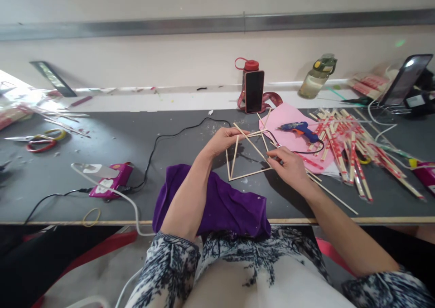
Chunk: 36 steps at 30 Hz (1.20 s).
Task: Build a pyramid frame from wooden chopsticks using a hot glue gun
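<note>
A frame of joined thin wooden sticks (251, 175) stands on the grey table, with several sticks rising from its base. My left hand (224, 140) is closed on the frame's upper left corner, fingers round the top stick. My right hand (287, 163) pinches the lower right end of a slanting stick (250, 141) that crosses the frame. Behind my right hand, a blue glue gun (301, 129) lies on a pink sheet (285, 115). A purple cloth (234, 204) lies at the table's front edge, partly under my left forearm.
Many wrapped sticks (353, 149) are heaped at the right. A phone (254, 92) leans on a red bottle (251, 65); a green-capped bottle (314, 81) stands farther right. Scissors (41, 142), a purple packet (113, 181) and a black cable (157, 140) lie at the left.
</note>
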Available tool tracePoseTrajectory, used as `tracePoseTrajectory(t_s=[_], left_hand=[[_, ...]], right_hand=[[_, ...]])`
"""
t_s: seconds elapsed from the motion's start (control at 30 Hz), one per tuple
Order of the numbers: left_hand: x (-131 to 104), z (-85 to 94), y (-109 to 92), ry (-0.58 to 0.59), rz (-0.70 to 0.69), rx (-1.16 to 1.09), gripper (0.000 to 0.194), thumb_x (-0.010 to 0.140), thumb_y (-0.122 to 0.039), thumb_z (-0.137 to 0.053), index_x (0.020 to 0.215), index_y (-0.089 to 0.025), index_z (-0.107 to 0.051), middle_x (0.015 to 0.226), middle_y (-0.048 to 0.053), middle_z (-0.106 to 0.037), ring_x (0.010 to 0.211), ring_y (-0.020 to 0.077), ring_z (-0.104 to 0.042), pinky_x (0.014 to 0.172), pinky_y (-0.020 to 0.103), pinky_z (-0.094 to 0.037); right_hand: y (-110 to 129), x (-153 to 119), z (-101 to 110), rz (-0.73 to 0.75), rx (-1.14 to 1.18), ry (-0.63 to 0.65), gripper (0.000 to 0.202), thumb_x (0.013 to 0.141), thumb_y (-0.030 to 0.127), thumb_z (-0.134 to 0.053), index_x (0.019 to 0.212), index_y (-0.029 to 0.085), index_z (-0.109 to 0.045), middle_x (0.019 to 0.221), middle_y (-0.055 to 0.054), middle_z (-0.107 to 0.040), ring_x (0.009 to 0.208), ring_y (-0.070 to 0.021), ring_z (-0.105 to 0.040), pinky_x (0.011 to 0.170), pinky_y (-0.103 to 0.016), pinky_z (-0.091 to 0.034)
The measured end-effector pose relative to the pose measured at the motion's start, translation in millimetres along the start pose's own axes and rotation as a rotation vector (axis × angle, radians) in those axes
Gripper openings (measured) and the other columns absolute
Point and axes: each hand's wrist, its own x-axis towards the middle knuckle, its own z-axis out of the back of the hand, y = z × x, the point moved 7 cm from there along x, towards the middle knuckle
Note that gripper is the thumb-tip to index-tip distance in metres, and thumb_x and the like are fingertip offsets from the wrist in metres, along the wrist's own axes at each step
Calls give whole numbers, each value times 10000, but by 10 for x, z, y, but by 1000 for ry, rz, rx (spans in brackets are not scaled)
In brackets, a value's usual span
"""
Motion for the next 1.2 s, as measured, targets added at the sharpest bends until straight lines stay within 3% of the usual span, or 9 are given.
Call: tracePoseTrajectory(t_s=[0.23, 0.43, 0.73, 0.87, 1.2], left_hand=[[19, -97, -64, 12, -42, 75, 408, 762, -458, -614, 1041, -179, -716, 1090, 61, -687, 1000, 207, -605, 903, 291, -425], [15, -117, -60, 26, -51, 80, 388, 772, -441, -611, 1039, -180, -718, 1103, 66, -682, 1007, 210, -608, 904, 296, -432], [7, -109, -32, 19, -29, 24, 405, 786, -493, -588, 1003, -183, -729, 1115, 76, -678, 999, 194, -603, 909, 278, -417], [10, -113, -22, 23, -55, 9, 444, 779, -511, -590, 1011, -157, -725, 1100, 85, -681, 1024, 200, -599, 915, 277, -415], [18, -115, 10, 13, -73, -31, 448, 782, -508, -587, 999, -142, -728, 1055, 90, -692, 993, 205, -602, 906, 301, -427]], right_hand=[[-46, 21, 3, -11, -27, -7, 165, 831, 268, -540, 937, 230, -660, 893, -38, -643, 743, -165, -612, 676, -299, -454], [-55, 33, -50, -11, -63, 29, 168, 830, 272, -546, 934, 226, -671, 895, -46, -648, 828, -189, -614, 717, -313, -457], [-23, 12, -73, -18, -92, 43, 176, 845, 295, -545, 938, 228, -677, 912, -48, -640, 798, -179, -611, 715, -304, -461], [220, -82, -80, 115, -96, 48, 173, 868, 292, -527, 941, 226, -669, 927, -46, -642, 850, -169, -606, 734, -283, -449], [989, -129, -647, 397, -331, 272, 235, 921, 321, -452, 844, 214, -646, 825, -19, -597, 767, -137, -544, 629, -273, -322]])
